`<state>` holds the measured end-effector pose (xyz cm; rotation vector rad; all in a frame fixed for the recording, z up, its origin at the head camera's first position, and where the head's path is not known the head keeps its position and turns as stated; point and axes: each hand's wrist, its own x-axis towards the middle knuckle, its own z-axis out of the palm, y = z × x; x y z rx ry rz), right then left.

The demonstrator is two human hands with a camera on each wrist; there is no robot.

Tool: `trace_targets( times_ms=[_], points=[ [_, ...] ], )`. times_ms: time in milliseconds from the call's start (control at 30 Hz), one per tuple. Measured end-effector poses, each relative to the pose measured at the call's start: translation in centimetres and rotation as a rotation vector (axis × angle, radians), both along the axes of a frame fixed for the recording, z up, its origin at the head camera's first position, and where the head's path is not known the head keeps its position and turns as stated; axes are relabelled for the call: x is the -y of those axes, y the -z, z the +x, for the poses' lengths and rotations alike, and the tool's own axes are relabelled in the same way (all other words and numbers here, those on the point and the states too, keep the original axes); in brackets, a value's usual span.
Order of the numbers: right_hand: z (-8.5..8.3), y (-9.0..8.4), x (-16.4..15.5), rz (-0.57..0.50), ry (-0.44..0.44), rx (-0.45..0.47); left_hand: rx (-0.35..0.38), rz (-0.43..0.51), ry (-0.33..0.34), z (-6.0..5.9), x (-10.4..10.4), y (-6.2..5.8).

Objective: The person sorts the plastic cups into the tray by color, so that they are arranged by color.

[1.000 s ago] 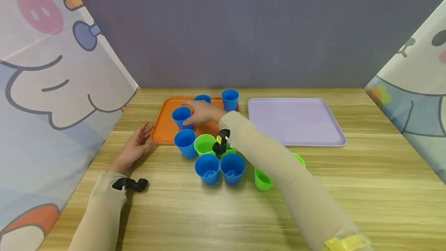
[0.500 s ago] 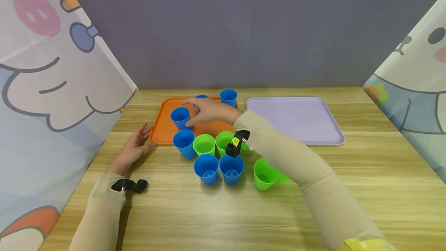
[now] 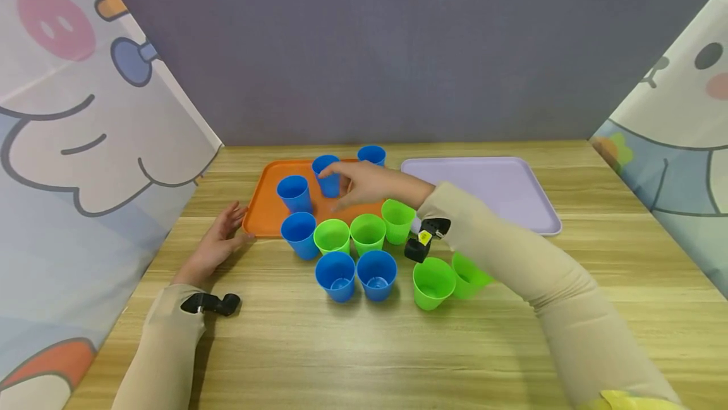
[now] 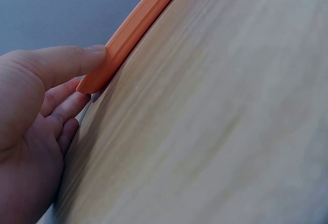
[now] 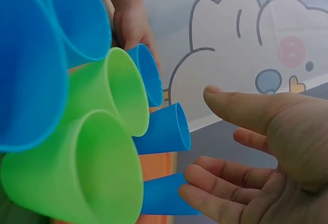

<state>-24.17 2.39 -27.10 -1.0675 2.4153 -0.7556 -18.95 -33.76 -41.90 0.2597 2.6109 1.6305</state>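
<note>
The blue cup (image 3: 327,175) stood upright on the orange tray (image 3: 267,208), near the tray's far edge, and our right hand (image 3: 370,184) was at it with loose, spread fingers: the head view showed the fingertips at the cup's side, while the right wrist view showed the fingers (image 5: 225,178) lying beside the cup (image 5: 164,194) and the thumb held away from it, so nothing was grasped. Two more blue cups shared the tray: one (image 3: 294,193) toward its left edge and one (image 3: 371,155) at its far right corner. Along the tray's near edge, on the table (image 3: 364,347), stood a blue cup (image 3: 299,234) and then three green cups (image 3: 368,233) in a row. Nearer to us stood a pair of blue cups (image 3: 355,274) side by side, and to their right two further green cups (image 3: 449,277), partly behind our right sleeve (image 3: 529,277).

Our left hand (image 3: 216,242) lay relaxed on the table at the tray's near left corner. The left wrist view showed its thumb (image 4: 66,62) touching the tray's rim (image 4: 133,29) and the other fingers tucked loosely beneath, gripping nothing.

To the right of the orange tray, just apart from it, lay a lilac tray (image 3: 500,189) toward the table's far edge.
</note>
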Motion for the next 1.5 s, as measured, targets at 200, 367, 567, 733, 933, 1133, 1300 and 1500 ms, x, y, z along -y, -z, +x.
trace_targets(
  times_ms=[200, 367, 567, 733, 933, 1133, 1300, 1500],
  points=[
    [1.1, 0.1, -1.6, -0.012, -0.052, 0.034, 0.004, 0.005, 0.000, 0.0, 0.1, 0.0],
    [1.9, 0.4, -2.8, -0.007, -0.068, 0.025, 0.006, 0.015, -0.001, 0.1, 0.1, 0.1],
    [2.9, 0.7, -4.2, -0.011, -0.065, 0.041, -0.002, 0.017, -0.003, 0.0, 0.2, 0.1],
    [3.5, 0.9, -5.4, -0.038, -0.052, 0.070, -0.011, 0.017, 0.004, -0.1, 0.2, 0.1],
    [4.0, 1.2, -6.8, -0.091, -0.065, 0.061, -0.002, 0.017, -0.002, 0.0, 0.3, 0.1],
    [5.0, 1.7, -7.9, -0.101, -0.078, 0.108, -0.003, 0.029, 0.003, -0.1, 0.2, 0.2],
    [5.8, 2.4, -8.4, -0.087, -0.078, 0.159, 0.008, 0.020, 0.000, -0.2, 0.2, 0.1],
    [6.2, 2.7, -8.5, -0.093, -0.126, 0.203, 0.023, 0.020, -0.004, -0.3, 0.1, 0.1]
  ],
)
